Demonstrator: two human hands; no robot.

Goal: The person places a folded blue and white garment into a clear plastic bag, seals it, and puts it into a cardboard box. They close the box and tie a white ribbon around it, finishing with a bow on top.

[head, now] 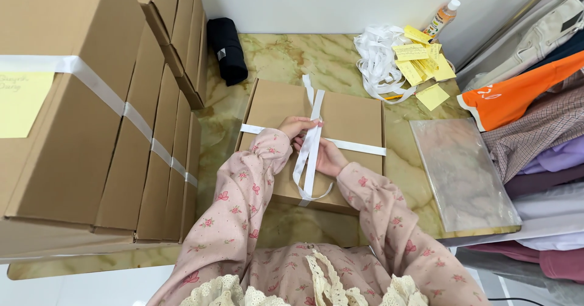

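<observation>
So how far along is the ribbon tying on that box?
White ribbon already crosses the flat cardboard box both ways. The left hand and right hand grip the strands at the crossing; loose ends hang down, no bow shows yet. Stacked boxes on the left are already ribboned.

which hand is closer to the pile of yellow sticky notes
Right. The right hand rests on the cardboard box under the ribbon, toward the yellow sticky notes; the left hand sits farther left.

place: clothing shop packing room | left: stacked cardboard boxes [91,117] | right: folded garments [535,123] | far: ribbon pile [377,59], yellow notes [423,59]
</observation>
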